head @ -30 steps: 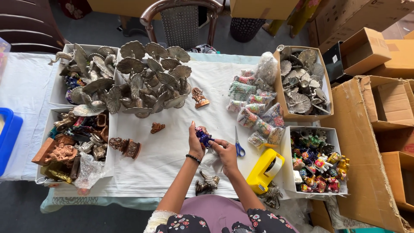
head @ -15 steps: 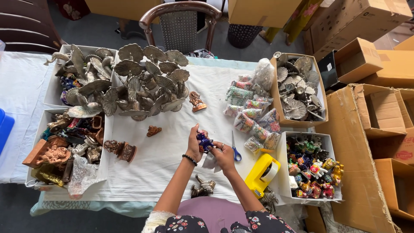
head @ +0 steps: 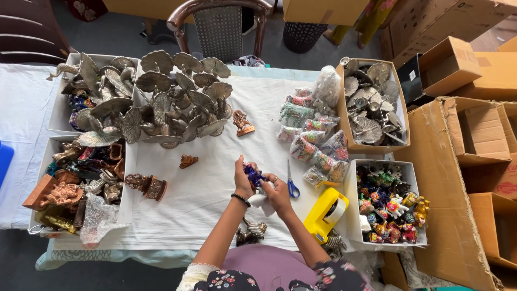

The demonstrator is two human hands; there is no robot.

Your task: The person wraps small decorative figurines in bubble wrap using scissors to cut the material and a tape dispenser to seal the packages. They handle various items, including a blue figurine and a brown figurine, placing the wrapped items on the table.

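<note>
Hands meet over the middle of the white tablecloth [head: 204,199]: the left hand [head: 243,183] and the right hand [head: 277,193] both pinch a small blue figurine [head: 253,174], fingers pressed together around it. It is held just above the cloth, near the table's front edge. Its long axis looks to run from upper left down to lower right, though it is too small to tell which end is the head. A scrap of white wrapping [head: 259,200] hangs below it, against the right palm.

Blue-handled scissors [head: 291,183] lie just beside the right hand, blades pointing away from the person. A yellow tape dispenser [head: 325,214] sits near the right forearm. Beyond the scissors lies a heap of clear packets [head: 312,140] with coloured contents. A white box of painted figures [head: 389,202] stands to the right, a cardboard box of metal pieces [head: 371,105] behind it. To the left lies a small brown figure [head: 188,160], and silver leaf-shaped ornaments [head: 172,102] crowd the far side. Nothing stands between the hands and the cloth.
</note>
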